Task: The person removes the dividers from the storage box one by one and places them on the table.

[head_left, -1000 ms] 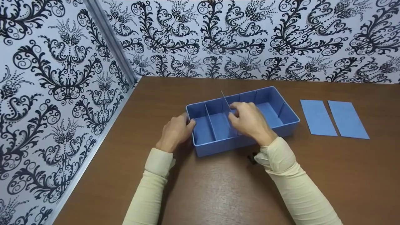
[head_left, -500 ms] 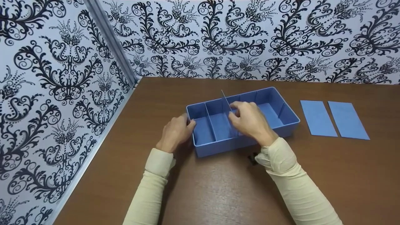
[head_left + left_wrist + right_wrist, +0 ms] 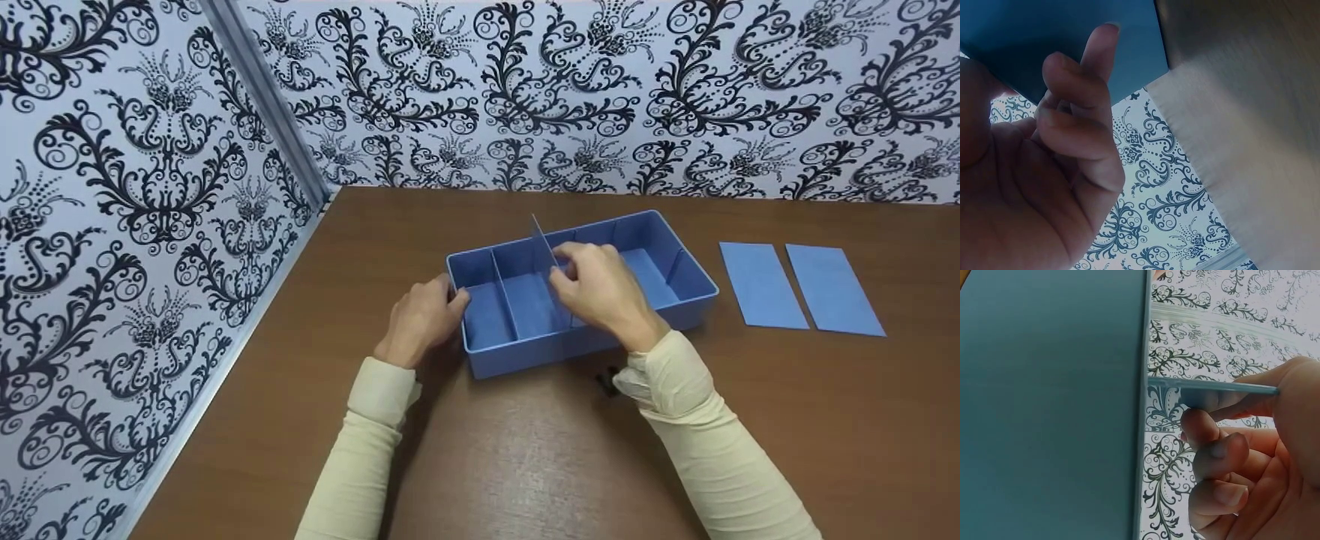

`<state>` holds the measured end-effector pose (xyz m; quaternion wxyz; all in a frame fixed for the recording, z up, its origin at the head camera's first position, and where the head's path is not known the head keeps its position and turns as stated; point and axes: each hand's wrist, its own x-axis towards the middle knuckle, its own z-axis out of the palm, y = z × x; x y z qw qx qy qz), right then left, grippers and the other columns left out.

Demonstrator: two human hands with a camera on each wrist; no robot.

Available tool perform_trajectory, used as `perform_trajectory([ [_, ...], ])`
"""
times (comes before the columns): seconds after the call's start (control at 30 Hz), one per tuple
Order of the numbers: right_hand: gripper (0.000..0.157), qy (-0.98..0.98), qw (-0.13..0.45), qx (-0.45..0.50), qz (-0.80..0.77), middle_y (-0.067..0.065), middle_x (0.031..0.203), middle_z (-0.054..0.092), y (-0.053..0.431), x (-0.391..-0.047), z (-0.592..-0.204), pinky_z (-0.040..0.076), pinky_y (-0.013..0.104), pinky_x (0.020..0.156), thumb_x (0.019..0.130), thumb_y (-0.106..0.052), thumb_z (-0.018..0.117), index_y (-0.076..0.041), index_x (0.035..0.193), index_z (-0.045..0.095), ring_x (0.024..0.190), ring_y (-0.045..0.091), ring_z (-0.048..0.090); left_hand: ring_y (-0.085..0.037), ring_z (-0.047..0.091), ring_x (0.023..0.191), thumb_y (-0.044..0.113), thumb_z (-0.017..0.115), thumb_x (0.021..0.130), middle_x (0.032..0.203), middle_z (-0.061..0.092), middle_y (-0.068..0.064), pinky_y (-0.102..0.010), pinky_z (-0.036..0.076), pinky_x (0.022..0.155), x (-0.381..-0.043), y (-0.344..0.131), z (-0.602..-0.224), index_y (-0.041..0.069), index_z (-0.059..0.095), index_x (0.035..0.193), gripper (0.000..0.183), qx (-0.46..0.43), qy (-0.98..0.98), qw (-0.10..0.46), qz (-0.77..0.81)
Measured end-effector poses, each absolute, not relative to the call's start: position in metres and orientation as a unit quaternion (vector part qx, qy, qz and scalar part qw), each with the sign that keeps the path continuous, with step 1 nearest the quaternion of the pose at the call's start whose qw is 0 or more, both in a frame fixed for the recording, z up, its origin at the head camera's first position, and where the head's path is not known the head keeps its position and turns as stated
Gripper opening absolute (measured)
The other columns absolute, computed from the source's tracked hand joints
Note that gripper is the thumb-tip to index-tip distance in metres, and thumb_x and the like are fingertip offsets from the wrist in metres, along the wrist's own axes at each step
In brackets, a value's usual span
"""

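Observation:
A long blue box (image 3: 517, 364) lies slantwise on the table. Over its left end wall my left hand (image 3: 421, 315) grips, thumb inside the rim and curled fingers against the outside, as the left wrist view shows. One thin divider (image 3: 505, 300) stands across the box near that end. Between thumb and fingers, my right hand (image 3: 604, 289) pinches a second divider (image 3: 543, 241), whose far corner sticks up above the back rim. Seen from the right wrist, this divider (image 3: 1219, 386) rises edge-on past the rim of the box wall (image 3: 1050, 416). The hand hides its near part in the head view.
Two flat blue panels (image 3: 763, 286) lie side by side on the brown table (image 3: 495, 465), right of the box. A small black object (image 3: 606, 381) shows beside the right cuff. Patterned walls (image 3: 525, 90) stand behind and to the left.
The pinched divider's far corner stands slightly higher over the back rim. Both hands keep their hold, and the box stays in place.

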<state>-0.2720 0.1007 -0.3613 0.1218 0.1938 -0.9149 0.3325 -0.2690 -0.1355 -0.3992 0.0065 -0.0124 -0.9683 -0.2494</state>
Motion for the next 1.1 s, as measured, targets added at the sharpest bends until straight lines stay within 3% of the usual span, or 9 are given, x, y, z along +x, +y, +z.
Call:
perform_trajectory([
  [0.33,0.031,-0.911,0.116,0.190,0.347,0.007,0.062,0.062,0.103,-0.271,-0.358,0.040,0.030,0.049,0.089,-0.007,0.058,0.008,0.114,0.068,0.051,0.016,0.054,-0.025,0.058,0.076,0.033,0.050,0.098,0.082,0.060,-0.008,-0.041,0.045,0.070,-0.269,-0.135,-0.400,0.010,0.062,0.102,0.027,-0.009,-0.967,0.003,-0.253],
  [0.73,0.031,-0.905,0.124,0.188,0.362,0.004,0.060,0.059,0.106,-0.269,-0.353,0.041,0.030,0.051,0.089,-0.007,0.058,0.007,0.115,0.068,0.051,0.014,0.052,-0.026,0.058,0.078,0.032,0.050,0.097,0.087,0.063,-0.009,-0.044,0.047,0.072,-0.269,-0.136,-0.399,0.008,0.063,0.104,0.028,-0.019,-0.968,0.008,-0.250],
  [1.1,0.033,-0.898,0.139,0.181,0.375,0.006,0.063,0.062,0.116,-0.268,-0.344,0.044,0.030,0.054,0.090,-0.007,0.058,0.006,0.118,0.067,0.052,0.014,0.052,-0.024,0.057,0.074,0.031,0.050,0.098,0.081,0.059,-0.007,-0.041,0.045,0.069,-0.269,-0.137,-0.400,0.008,0.062,0.101,0.026,-0.026,-0.967,0.011,-0.252],
])
